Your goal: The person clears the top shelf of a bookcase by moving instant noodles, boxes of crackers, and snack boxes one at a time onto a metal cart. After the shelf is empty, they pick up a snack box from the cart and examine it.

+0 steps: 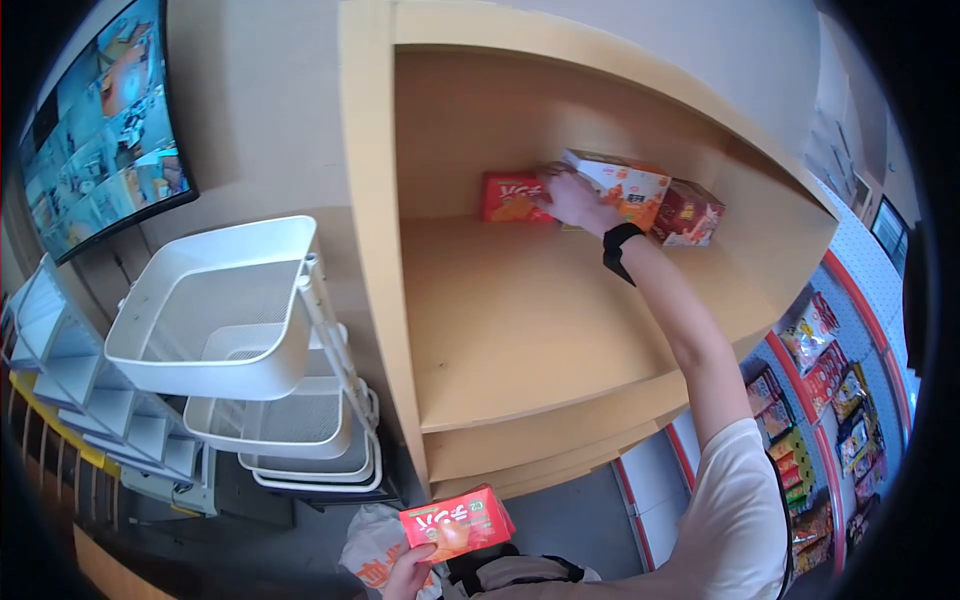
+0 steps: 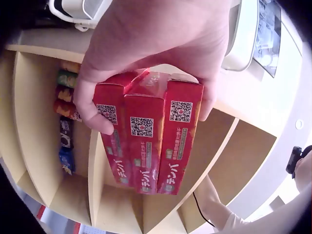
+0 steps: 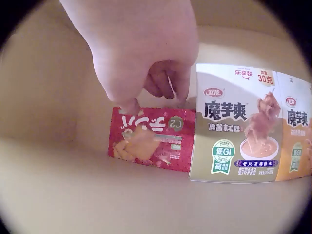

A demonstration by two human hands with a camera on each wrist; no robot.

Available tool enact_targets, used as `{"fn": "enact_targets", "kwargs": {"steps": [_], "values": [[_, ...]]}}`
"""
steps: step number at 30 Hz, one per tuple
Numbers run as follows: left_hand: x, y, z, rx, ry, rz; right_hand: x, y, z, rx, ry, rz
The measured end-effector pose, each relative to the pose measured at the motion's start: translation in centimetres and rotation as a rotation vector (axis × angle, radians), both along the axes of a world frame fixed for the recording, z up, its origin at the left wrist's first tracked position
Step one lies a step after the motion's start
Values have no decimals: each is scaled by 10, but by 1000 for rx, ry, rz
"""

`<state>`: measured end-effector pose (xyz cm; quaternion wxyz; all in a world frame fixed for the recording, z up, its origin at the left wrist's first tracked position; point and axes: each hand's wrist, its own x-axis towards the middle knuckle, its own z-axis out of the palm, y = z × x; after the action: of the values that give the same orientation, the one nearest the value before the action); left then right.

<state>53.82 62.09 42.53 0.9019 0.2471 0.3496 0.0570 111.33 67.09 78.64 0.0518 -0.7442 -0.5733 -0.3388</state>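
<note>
Shelf stocking, apparently at the placing step. The right hand (image 3: 146, 53) reaches into the shelf (image 1: 560, 330), its fingertips at the upper edge of a red box (image 3: 151, 141) that stands directly beside a white carton (image 3: 234, 124); whether this grip pinches the box or merely steadies it cannot be told. The left hand's (image 2: 156, 44) grip is clamped on three red packs (image 2: 144, 146) outside the shelf. The next move probably calls for squaring the box, then transferring another pack.

Right arm (image 1: 690, 320) outstretched, left grip (image 1: 408, 574) curled
</note>
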Motion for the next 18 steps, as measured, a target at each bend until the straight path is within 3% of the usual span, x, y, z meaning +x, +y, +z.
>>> {"fn": "enact_targets", "kwargs": {"steps": [2,4,5,8,9,12,18], "values": [[-11,-6,-4,-64,-6,47,7,8,-9,-118,38,-182],[-8,-12,-30,51,-18,313,-8,5,-10,-58,69,-134],[-16,-8,-65,-95,7,378,-3,5,-11,-16,-16,-111],[-32,-11,-7,-55,-132,289,3,8,-7,-6,-87,-127],[-35,-11,13,-74,-74,303,3,8,-5,-49,-86,-174],[-37,-9,-16,47,-184,344,14,7,-1,-102,-102,-138],[-33,-8,-5,57,-131,295,-25,-7,39,-162,22,-25]]}}
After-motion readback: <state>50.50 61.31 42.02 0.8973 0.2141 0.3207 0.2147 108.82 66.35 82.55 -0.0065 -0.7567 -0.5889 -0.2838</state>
